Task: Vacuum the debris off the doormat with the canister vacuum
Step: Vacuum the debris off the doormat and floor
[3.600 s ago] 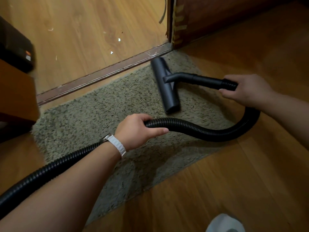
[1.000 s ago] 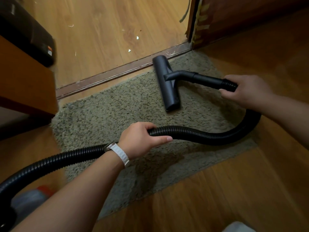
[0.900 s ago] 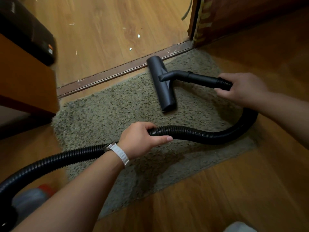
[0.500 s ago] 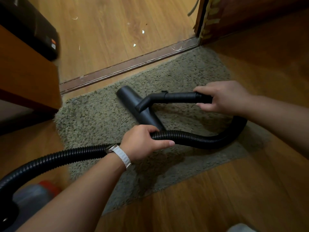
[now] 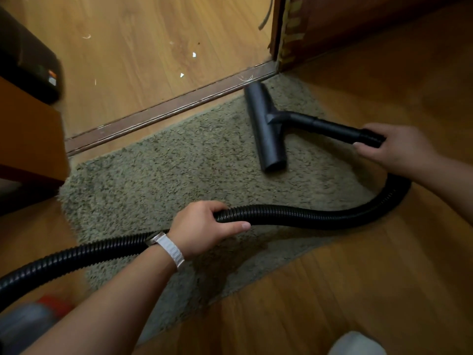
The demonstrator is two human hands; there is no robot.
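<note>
The left hand (image 5: 202,226), centre frame, is gripping the black ribbed vacuum hose (image 5: 307,216) over the shaggy olive doormat (image 5: 153,180), while the right hand (image 5: 399,149), at right, is clasping the hose's cuff, the black T-shaped plastic nozzle (image 5: 266,129) lying on the doormat's upper-right corner.

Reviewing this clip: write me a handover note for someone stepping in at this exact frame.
The left hand grips the ribbed hose mid-length, over the doormat. The right hand grips the wand at its hose cuff.
The floor nozzle lies flat on the doormat's far right end, tip by the threshold strip. The canister is blurred, lower left.
Done: unclear; no debris plainly shows on the pile.
Left: probably sweep the doormat's left part. Beyond the threshold strip lie white scraps.
</note>
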